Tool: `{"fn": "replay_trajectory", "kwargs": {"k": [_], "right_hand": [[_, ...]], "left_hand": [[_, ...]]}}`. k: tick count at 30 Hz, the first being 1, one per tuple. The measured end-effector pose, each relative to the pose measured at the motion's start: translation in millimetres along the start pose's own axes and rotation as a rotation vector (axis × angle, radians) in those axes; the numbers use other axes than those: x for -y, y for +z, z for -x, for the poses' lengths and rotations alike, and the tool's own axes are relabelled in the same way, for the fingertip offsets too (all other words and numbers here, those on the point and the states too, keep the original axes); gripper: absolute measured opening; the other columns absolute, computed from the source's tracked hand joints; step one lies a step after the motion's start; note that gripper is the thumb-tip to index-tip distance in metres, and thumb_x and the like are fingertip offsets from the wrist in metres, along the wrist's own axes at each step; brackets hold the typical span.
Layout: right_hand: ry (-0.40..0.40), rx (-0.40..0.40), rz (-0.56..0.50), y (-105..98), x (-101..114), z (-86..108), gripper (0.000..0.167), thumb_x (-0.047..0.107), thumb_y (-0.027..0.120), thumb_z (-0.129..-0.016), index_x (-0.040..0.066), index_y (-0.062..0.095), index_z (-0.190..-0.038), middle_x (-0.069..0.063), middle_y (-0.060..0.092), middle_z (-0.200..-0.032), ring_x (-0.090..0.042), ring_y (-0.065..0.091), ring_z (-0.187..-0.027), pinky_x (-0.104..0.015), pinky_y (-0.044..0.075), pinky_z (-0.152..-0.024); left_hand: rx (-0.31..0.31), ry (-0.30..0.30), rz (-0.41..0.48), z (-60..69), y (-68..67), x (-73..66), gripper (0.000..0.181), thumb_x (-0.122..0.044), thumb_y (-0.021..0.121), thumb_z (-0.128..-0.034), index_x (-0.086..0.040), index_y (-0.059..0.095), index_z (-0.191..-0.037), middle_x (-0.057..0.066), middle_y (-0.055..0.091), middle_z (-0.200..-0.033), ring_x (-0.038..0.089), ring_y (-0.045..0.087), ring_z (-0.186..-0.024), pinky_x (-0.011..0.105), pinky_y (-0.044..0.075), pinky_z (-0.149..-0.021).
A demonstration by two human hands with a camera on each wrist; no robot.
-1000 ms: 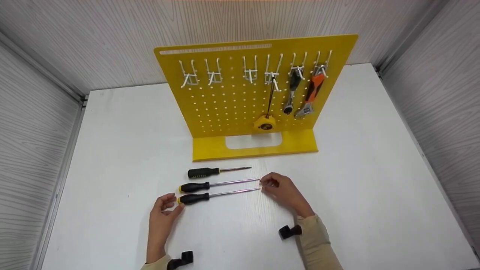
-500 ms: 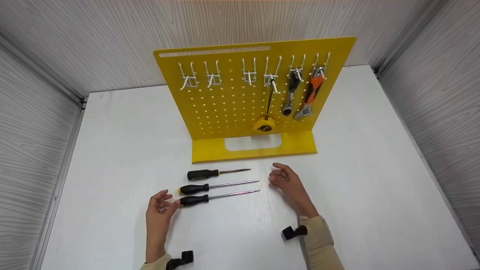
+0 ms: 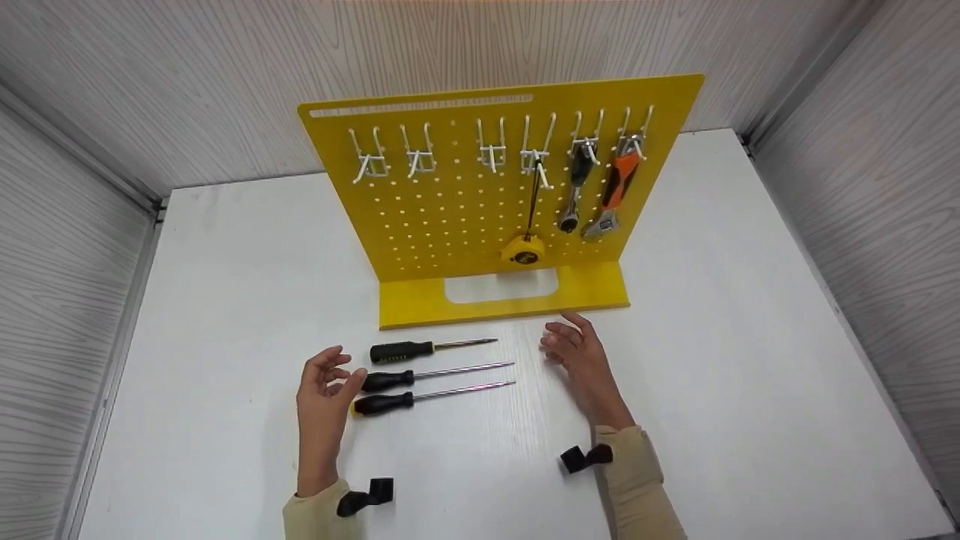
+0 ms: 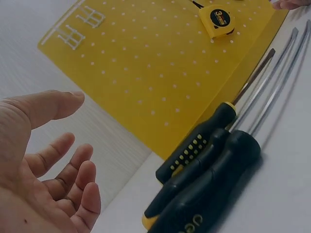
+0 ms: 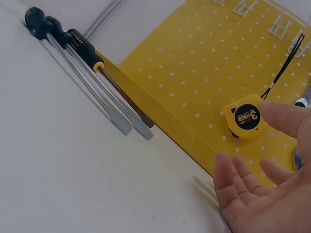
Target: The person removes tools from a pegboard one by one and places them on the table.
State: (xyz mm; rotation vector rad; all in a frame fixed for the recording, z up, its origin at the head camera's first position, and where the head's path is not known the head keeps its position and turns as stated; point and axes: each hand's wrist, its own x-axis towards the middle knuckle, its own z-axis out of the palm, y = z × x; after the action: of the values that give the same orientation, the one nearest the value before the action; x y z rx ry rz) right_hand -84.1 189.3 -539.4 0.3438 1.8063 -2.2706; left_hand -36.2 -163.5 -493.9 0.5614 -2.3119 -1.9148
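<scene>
Three screwdrivers lie side by side on the white table, handles to the left and tips to the right. The shorter screwdriver [image 3: 403, 351], with a ribbed dark handle, is nearest the pegboard. A middle screwdriver [image 3: 390, 381] and a front screwdriver [image 3: 386, 403] have longer shafts. My left hand [image 3: 325, 386] hovers by the handle ends, fingers loosely bent; in the left wrist view the left hand [image 4: 53, 170] holds nothing. Right of the tips is my right hand [image 3: 581, 352], fingers relaxed; the right wrist view shows the right hand [image 5: 262, 184] with nothing in its grasp.
A yellow pegboard [image 3: 442, 217] stands behind the screwdrivers. On its white hooks hang a tape measure [image 3: 523, 250], a ratchet wrench [image 3: 577, 184] and an orange-handled adjustable wrench [image 3: 619, 184]. Three hooks to the left, including one hook [image 3: 370, 161], carry nothing.
My right hand has drawn away from the screwdriver tips, toward the pegboard. My left hand has let go of the front screwdriver's handle end and moved slightly up. The screwdrivers stay in place.
</scene>
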Motion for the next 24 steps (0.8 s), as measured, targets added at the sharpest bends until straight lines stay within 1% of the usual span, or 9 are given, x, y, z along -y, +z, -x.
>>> {"fn": "replay_trajectory", "kwargs": {"k": [5,8,13,15,19,22,24], "right_hand": [[-0.014,-0.005,0.0,-1.4,1.8,-0.6,0.054,0.016,0.063,-0.094,0.014,0.036,-0.141,-0.015,0.053,-0.134,-0.016,0.062,-0.104,-0.026,0.05,-0.085],[-0.016,0.004,-0.015,-2.1,2.1,-1.4,0.053,0.014,0.061,-0.094,0.014,0.035,-0.141,-0.016,0.052,-0.136,-0.016,0.062,-0.106,-0.026,0.051,-0.086],[-0.015,0.024,-0.034,-2.3,6.1,-3.8,0.055,0.011,0.058,-0.096,0.011,0.032,-0.144,-0.017,0.049,-0.14,-0.016,0.06,-0.11,-0.025,0.051,-0.086],[-0.011,0.023,-0.048,-1.1,9.1,-5.1,0.055,0.011,0.058,-0.096,0.013,0.031,-0.144,-0.017,0.049,-0.14,-0.017,0.06,-0.112,-0.025,0.051,-0.087],[-0.009,0.026,-0.09,2.9,16.4,-7.8,0.058,0.011,0.058,-0.096,0.016,0.028,-0.146,-0.015,0.047,-0.143,-0.025,0.055,-0.123,-0.03,0.051,-0.092],[-0.004,0.04,-0.09,5.9,20.6,-11.4,0.063,0.012,0.06,-0.095,0.017,0.025,-0.148,-0.013,0.044,-0.146,-0.029,0.05,-0.13,-0.035,0.048,-0.099],[0.001,0.038,-0.078,7.8,22.4,-14.6,0.066,0.014,0.062,-0.094,0.017,0.025,-0.148,-0.012,0.043,-0.146,-0.03,0.049,-0.131,-0.039,0.046,-0.103]], "left_hand": [[0.022,0.075,0.015,-6.3,7.0,-12.0,0.05,-0.008,0.072,-0.0855,-0.001,0.049,-0.13,0.002,0.056,-0.113,0.007,0.051,-0.091,0.02,0.04,-0.083],[0.035,0.078,0.012,-8.1,10.3,-16.8,0.05,-0.01,0.071,-0.0859,-0.003,0.05,-0.13,0.005,0.056,-0.116,0.008,0.05,-0.094,0.02,0.04,-0.084],[0.057,0.079,0.012,-11.4,17.4,-26.9,0.051,-0.011,0.072,-0.0862,-0.003,0.049,-0.131,0.011,0.055,-0.119,0.013,0.051,-0.097,0.021,0.041,-0.086],[0.073,0.086,0.008,-13.8,21.3,-31.3,0.051,-0.011,0.071,-0.0863,-0.003,0.049,-0.131,0.012,0.055,-0.121,0.013,0.051,-0.098,0.021,0.041,-0.086],[0.106,0.115,0.026,-20.4,30.6,-40.8,0.049,-0.011,0.071,-0.0866,-0.005,0.05,-0.131,0.013,0.055,-0.123,0.016,0.051,-0.101,0.023,0.041,-0.087],[0.132,0.144,0.046,-25.2,38.0,-48.3,0.05,-0.01,0.07,-0.0864,-0.005,0.049,-0.131,0.012,0.055,-0.123,0.02,0.051,-0.104,0.025,0.041,-0.088],[0.15,0.159,0.059,-27.7,43.4,-53.3,0.05,-0.009,0.07,-0.0861,-0.005,0.049,-0.131,0.011,0.055,-0.122,0.022,0.051,-0.106,0.026,0.041,-0.088]]}}
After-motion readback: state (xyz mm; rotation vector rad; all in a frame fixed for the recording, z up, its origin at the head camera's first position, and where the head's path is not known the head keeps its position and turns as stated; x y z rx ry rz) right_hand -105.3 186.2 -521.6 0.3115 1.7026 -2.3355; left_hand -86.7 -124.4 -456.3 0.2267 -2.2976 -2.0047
